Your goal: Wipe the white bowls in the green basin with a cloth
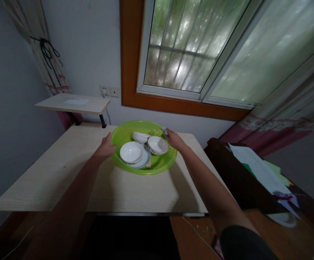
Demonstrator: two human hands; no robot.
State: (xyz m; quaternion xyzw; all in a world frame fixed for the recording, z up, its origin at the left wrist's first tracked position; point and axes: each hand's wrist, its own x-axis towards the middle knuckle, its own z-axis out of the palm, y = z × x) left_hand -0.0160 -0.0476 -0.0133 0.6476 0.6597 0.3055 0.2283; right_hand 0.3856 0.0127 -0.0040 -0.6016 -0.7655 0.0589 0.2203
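Note:
A round green plastic basin (159, 169) is over the middle of the wooden desk, and I cannot tell whether it rests on the top. Inside lie a white bowl (131, 152) on a white plate (147, 157), a second bowl (158, 145) at the right, and another bowl (140, 137) tipped at the back. A small tan piece (148, 164) shows by the plate. My left hand (107, 147) is closed on the basin's left rim. At the right rim, my right hand (173, 139) is closed around a small pale, cloth-like thing (164, 131); its fingertips are partly hidden.
The desk (65, 166) carries a raised shelf (75, 103) at its back left, with a paper on it. A wall socket (104, 90) with a plug is behind. Right of the desk stands a dark brown piece of furniture (227, 169) with papers (260, 168) on top.

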